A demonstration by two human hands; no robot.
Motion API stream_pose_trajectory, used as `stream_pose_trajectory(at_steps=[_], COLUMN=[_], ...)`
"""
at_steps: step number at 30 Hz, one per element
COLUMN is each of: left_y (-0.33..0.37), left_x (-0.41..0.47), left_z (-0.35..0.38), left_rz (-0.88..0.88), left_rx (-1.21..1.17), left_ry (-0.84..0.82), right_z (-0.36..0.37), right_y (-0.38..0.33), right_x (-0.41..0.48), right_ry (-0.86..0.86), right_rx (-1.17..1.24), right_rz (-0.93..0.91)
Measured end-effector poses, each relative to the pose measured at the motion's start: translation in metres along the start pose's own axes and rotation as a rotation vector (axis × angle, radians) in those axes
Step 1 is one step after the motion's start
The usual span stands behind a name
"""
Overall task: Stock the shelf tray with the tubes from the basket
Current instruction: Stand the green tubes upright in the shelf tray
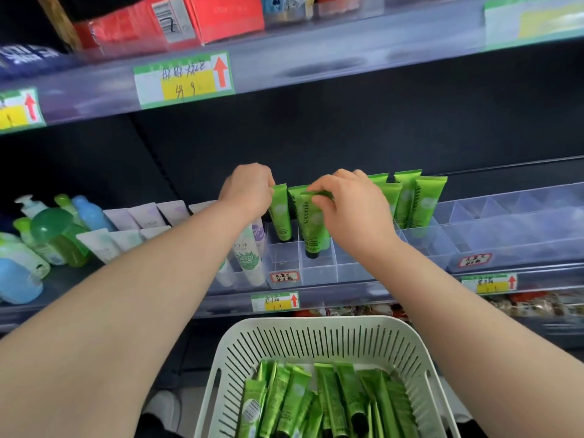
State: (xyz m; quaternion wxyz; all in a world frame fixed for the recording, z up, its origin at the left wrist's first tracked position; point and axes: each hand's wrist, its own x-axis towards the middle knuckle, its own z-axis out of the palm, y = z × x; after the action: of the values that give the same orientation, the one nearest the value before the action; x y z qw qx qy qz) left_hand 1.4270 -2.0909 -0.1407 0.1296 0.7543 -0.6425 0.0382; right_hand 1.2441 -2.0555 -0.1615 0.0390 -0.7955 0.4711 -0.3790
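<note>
A clear divided shelf tray (319, 268) sits on the middle shelf. Several green tubes stand cap-down in it. My left hand (248, 191) pinches the top of one green tube (281, 216) at the tray's left end. My right hand (350, 207) pinches the crimped top of another green tube (314, 229), whose black cap is down in a front compartment. More green tubes (417, 203) stand to the right, behind my right hand. Below, a white slotted basket (316, 339) holds several loose green tubes (328, 403).
White and lilac tubes (139, 222) and green and blue bottles (53, 235) fill the shelf to the left. A second clear tray (512, 229) lies to the right. Price labels (275, 301) line the shelf edge. The shelf above carries red boxes (177, 20).
</note>
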Motion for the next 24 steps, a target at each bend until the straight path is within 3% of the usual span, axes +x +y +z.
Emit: stream_pose_trajectory(at_steps=[11, 15, 24], left_y=[-0.012, -0.018, -0.028], left_x=[0.002, -0.007, -0.042], left_z=[0.005, 0.001, -0.005], left_rz=[-0.022, 0.031, 0.123], left_rx=[-0.059, -0.142, -0.198], left_ry=[0.018, 0.116, 0.154], right_z=[0.017, 0.031, 0.068], right_y=[-0.014, -0.02, -0.02], right_x=[0.026, 0.04, 0.048], right_ry=[-0.028, -0.02, -0.116], right_rx=[0.013, -0.011, -0.158], right_rz=[0.01, 0.014, -0.001])
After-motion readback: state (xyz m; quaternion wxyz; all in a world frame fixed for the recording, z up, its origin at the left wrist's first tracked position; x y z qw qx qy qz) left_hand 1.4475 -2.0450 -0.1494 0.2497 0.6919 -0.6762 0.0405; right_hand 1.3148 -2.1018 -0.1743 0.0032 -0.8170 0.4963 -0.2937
